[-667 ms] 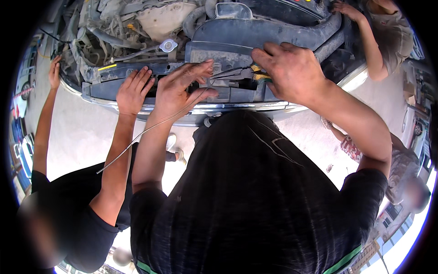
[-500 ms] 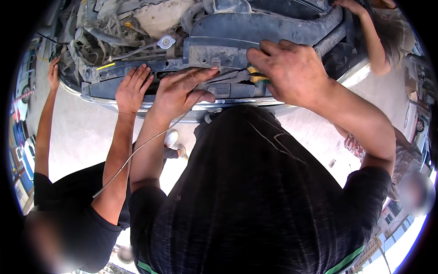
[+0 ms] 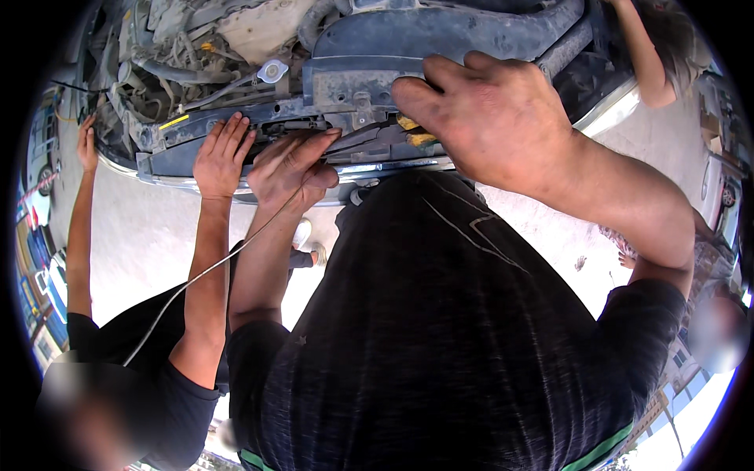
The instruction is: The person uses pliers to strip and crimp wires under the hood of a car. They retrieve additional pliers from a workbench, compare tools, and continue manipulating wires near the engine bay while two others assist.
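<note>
Over the front edge of a car's engine bay, my left hand [image 3: 290,169] is closed, thumb and fingers pinched on a thin grey cable [image 3: 206,271]. From there the cable trails down to the left, across a co-worker's forearm. My right hand [image 3: 499,125] is wrapped round yellow-handled pliers [image 3: 420,140], largely covered by its fingers. Their dark jaws point left toward my left fingertips; whether they grip the cable I cannot make out. Both hands are just above the dusty front panel [image 3: 212,125].
At the left, a co-worker's hand [image 3: 218,161] lies on the front panel, close to mine; their other hand [image 3: 86,145] is at the car's corner. A silver radiator cap [image 3: 273,71] is behind the panel. Another person's arm [image 3: 648,63] reaches in at the far right.
Both my hands have moved left along the panel, the pliers going with the right one. The cable's lower end has swung further left. At the right, the other person's arm is higher in view.
</note>
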{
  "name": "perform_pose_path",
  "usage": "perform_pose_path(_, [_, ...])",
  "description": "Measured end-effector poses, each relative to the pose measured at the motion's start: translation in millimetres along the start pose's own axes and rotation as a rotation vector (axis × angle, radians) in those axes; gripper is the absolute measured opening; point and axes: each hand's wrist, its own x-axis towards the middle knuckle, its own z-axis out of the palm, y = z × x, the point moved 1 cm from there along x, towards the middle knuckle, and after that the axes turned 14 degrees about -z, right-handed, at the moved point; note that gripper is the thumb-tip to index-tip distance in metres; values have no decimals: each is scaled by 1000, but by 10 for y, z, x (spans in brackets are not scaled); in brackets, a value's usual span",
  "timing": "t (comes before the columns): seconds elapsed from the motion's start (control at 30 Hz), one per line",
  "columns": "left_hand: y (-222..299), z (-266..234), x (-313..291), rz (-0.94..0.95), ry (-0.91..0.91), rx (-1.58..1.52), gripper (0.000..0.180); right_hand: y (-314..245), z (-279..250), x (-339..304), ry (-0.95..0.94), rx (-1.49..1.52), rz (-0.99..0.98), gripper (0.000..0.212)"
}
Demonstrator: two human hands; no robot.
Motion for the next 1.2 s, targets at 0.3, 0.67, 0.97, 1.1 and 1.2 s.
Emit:
perform_pose_path(0.3, [-58,-107,47,75,-13,131,17,-40,-20,77,7,-78,-45,10])
perform_pose_path(0.67, [31,-139,34,-134,16,-159,22,-47,30,-16,-125,34,95,22])
perform_pose_path(0.97, [-22,-226,-26,-141,13,-255,26,-17,390,-398,-247,1855,422,79])
perform_pose_path(1.1, [83,-314,20,-119,-135,-140,26,-213,530,-378,-185,2271,377,87])
perform_pose_path(1.2, [203,-237,75,-87,-57,-70,21,-176,517,-359,-190,2302,409,83])
